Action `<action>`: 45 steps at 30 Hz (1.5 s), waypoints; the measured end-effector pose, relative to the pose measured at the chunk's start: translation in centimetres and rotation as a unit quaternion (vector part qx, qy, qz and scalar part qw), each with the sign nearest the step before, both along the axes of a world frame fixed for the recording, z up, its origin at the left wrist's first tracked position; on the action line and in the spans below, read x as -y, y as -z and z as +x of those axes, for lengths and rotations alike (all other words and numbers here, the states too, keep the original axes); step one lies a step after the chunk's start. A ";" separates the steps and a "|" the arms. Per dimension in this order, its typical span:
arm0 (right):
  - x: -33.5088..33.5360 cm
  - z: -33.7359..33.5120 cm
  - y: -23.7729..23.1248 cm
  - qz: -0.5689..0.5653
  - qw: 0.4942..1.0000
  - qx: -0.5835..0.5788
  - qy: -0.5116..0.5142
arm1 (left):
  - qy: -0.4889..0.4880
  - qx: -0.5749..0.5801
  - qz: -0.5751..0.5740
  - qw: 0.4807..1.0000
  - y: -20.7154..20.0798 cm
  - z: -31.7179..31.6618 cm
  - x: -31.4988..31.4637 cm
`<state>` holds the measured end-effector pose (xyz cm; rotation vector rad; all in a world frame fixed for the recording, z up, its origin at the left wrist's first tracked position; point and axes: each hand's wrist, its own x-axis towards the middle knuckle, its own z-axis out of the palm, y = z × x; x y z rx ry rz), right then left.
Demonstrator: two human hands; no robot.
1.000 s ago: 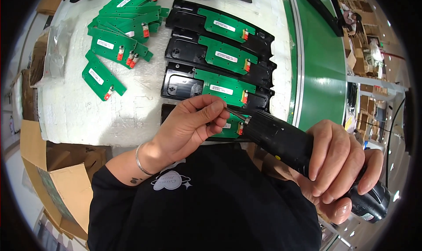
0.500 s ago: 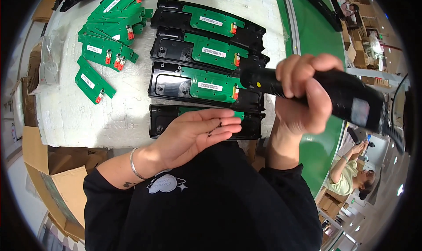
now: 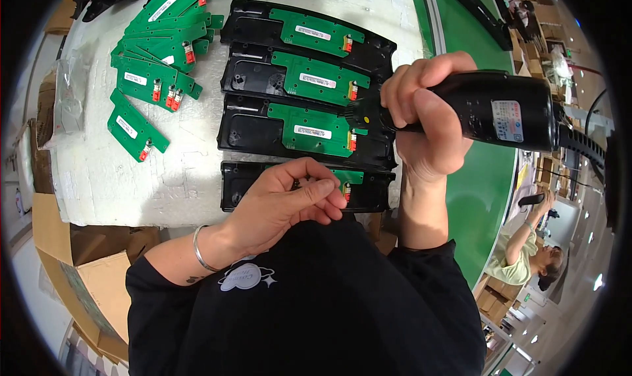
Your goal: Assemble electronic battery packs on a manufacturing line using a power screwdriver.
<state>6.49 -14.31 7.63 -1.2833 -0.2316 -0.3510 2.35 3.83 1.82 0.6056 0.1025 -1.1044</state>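
Note:
My right hand (image 3: 431,116) is wrapped round a black corded electric screwdriver (image 3: 520,109), held level above the right ends of the black plastic panels. Its nose points left, over the third panel (image 3: 247,129) from the back. My left hand (image 3: 280,201) is held palm up over the nearest panel (image 3: 236,186), its thumb and fingers curled together round small black screws, which are mostly hidden. On the third panel lies a green circuit board (image 3: 316,142) with a white label and a red-and-white connector. The nearest panel's board (image 3: 352,177) is partly covered by my left hand.
Two further black panels with green boards (image 3: 309,80) lie behind, in the same column. A fanned pile of green boards (image 3: 161,37) and a single board (image 3: 135,129) lie to the left on the white foam surface (image 3: 184,172). An open carton (image 3: 102,290) stands lower left. Another person (image 3: 526,254) is at far right.
My left hand has curled its fingers and thumb together over the screws, which lay on spread fingers before. The screwdriver has moved left and levelled out in my right hand.

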 end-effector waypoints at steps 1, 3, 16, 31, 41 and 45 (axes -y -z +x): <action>-0.1 0.1 0.0 -0.015 1.000 -0.006 -0.002 | -0.007 0.007 0.016 1.000 0.1 0.0 0.0; 0.0 0.2 0.3 -0.023 1.000 0.010 0.001 | -0.016 -0.015 0.014 1.000 -0.2 0.2 0.1; -0.1 1.5 -0.4 -0.111 0.993 -0.045 -0.007 | -0.055 -0.064 -0.025 0.996 -0.5 0.1 0.4; 2.0 -3.2 -5.8 0.012 0.958 0.145 -0.248 | -0.086 -0.109 -0.047 0.989 0.2 0.1 1.2; 1.5 -5.9 -6.1 -0.026 0.972 0.157 -0.170 | -0.066 -0.104 -0.134 0.983 1.1 -0.3 1.9; 1.4 -5.8 -5.7 -0.013 0.973 0.156 -0.169 | -0.044 -0.106 -0.130 0.985 1.2 -0.2 1.8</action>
